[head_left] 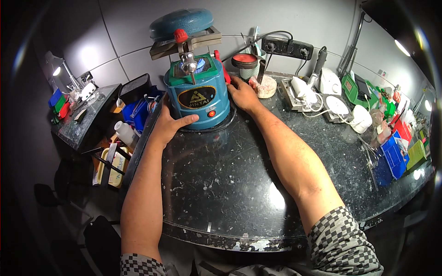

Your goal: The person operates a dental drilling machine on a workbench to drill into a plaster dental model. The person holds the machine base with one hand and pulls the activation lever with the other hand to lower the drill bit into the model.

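Note:
A blue tabletop machine (204,99) with a red front button (211,113), a green top plate (177,70) and a metal frame under a domed blue head (182,25) stands at the back of the bench. My left hand (169,125) grips its left side, thumb across the front, fingers partly hidden behind it. My right hand (241,94) is against its right side beside a red fitting (226,78), fingertips partly hidden. A pink-and-cream round lump (264,87) and a cup with a red-filled rimmed top (244,60) sit just right of the machine.
The dark bench (216,184) carries white corded devices (336,106), blue trays (393,156) and green boxes (359,92) at right. A power strip (287,45) is on the wall. A second bench (87,119), a white bottle (124,131) and dark seats (101,244) are left.

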Demonstrator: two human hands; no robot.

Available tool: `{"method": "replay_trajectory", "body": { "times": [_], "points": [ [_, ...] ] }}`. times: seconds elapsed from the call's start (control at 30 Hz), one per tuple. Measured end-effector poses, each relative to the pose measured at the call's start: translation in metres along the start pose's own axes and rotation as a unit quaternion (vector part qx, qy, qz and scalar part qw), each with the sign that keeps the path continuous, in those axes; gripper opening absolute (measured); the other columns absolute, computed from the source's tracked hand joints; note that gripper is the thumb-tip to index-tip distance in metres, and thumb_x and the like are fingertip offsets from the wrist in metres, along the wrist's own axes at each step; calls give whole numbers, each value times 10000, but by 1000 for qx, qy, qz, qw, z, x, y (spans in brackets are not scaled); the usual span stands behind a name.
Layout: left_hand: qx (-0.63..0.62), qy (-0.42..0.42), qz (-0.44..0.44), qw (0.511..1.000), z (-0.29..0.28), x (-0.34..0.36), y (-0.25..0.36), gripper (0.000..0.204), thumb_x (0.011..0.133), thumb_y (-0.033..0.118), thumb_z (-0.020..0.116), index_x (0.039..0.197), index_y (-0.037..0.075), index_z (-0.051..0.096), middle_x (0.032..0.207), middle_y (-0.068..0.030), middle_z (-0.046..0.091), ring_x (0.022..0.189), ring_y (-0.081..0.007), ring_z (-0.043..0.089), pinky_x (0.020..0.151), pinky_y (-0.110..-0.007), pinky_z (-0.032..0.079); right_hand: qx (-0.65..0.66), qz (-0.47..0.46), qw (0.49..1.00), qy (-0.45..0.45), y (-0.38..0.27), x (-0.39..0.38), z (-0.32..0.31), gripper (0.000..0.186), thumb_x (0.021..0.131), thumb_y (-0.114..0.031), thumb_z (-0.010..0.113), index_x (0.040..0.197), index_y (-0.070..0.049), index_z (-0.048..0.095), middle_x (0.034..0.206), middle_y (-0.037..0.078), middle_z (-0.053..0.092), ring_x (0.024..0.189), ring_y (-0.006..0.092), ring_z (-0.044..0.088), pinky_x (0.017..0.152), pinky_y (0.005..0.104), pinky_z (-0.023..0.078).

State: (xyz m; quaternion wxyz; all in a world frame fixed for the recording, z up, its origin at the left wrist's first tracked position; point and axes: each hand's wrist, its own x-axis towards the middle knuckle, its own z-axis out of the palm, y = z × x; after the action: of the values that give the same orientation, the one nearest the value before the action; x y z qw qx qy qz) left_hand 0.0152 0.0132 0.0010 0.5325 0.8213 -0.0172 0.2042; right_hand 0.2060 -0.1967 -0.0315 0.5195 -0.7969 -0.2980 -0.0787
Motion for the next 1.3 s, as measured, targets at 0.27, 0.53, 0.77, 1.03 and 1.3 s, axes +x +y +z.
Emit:
{"method": "replay_trajectory", "body": {
  "times": [0.27, 0.53, 0.77, 1.03, 1.3],
  "points": [
    [-13, -13, -7, 1000, 1, -1, 6, 1245, 626, 367, 929, 1545, 5, 171, 1530, -193, 338, 1436, -304, 315, 1190, -416, 263, 13, 16, 1000, -7, 1, 2, -1, 539, 967, -363, 565, 1369, -7, 521, 1188, 263, 662, 1148, 374, 630, 993, 408, 463],
    [1, -2, -28, 1000, 3, -3, 9, 1248, 601, 296, 943, 1549, 13, 182, 1511, -163, 375, 1411, -280, 347, 1183, -391, 260, 15, 9, 1000, -4, 1, 1, -2, 510, 969, -353, 564, 1333, 3, 540, 1197, 265, 655, 1159, 396, 615, 994, 426, 463],
    [-4, 9, -16, 1000, -3, -7, 10, 1225, 588, 260, 945, 1540, 15, 213, 1502, -156, 392, 1410, -279, 350, 1182, -388, 261, -1, -8, 1000, 9, -4, 1, 3, 525, 968, -365, 566, 1341, 2, 531, 1210, 275, 645, 1170, 404, 607, 1000, 433, 458],
    [19, -3, -12, 1000, 5, -4, 12, 1276, 582, 315, 943, 1563, 35, 176, 1553, -175, 320, 1458, -300, 274, 1196, -399, 212, 54, -25, 998, 2, 20, 4, -2, 513, 972, -360, 561, 1347, -13, 532, 1212, 234, 663, 1140, 365, 638, 978, 404, 474],
    [-9, 17, 9, 1000, 3, -7, 14, 1266, 565, 312, 945, 1554, 31, 206, 1532, -183, 352, 1456, -310, 284, 1199, -405, 218, 32, -19, 999, -6, 17, 6, -2, 531, 973, -354, 566, 1366, -1, 517, 1267, 254, 629, 1193, 364, 611, 1003, 390, 458]
  ]
}}
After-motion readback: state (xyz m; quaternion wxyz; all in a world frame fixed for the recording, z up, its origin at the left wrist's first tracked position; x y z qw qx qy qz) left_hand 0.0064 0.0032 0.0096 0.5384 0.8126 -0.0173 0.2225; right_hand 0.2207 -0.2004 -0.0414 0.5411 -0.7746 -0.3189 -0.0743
